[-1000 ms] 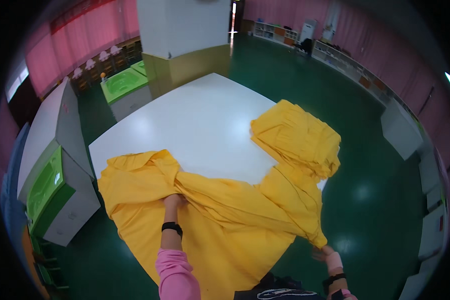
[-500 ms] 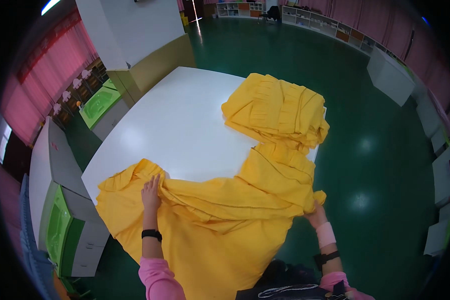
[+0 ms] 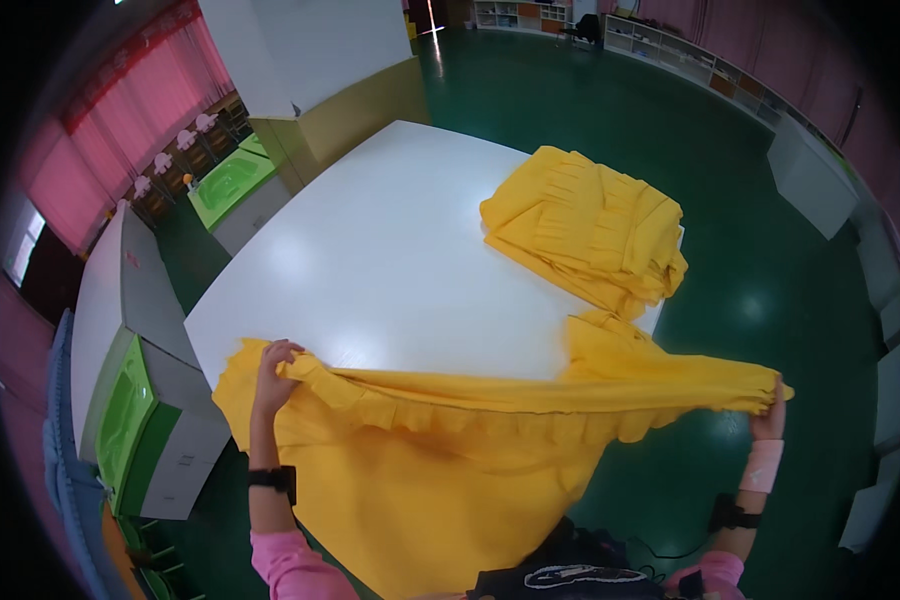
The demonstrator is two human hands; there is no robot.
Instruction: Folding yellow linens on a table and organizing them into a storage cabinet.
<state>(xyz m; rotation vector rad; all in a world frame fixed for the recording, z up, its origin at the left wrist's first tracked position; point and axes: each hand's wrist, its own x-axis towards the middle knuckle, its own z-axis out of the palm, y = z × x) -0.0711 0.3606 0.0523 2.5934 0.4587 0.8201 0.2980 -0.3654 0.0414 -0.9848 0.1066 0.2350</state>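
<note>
A large yellow cloth (image 3: 420,490) with a gathered, ruffled edge stretches between my two hands. It hangs over the near edge of the white table (image 3: 370,250) toward my body. At the left, my left hand (image 3: 278,372) is closed on the ruffled edge, fingers bent around a fold. My right hand (image 3: 770,410) grips the bunched right end, held out past the table's right edge above the floor. Between them the upper edge runs nearly straight and taut. Part of the cloth rests on the table near a folded pile of yellow cloth (image 3: 590,225) at the far right corner.
A pillar (image 3: 300,50) with a tan base stands beyond the table's far left. Green sinks (image 3: 125,420) in white cabinets are on the left. Low white shelves (image 3: 660,45) line the far wall. A white cabinet (image 3: 810,175) stands to the right on the green floor (image 3: 770,300).
My right hand has moved outward to the right, pulling the cloth's edge taut. My left hand has gone from lying flat on the cloth to gripping its edge, slightly left.
</note>
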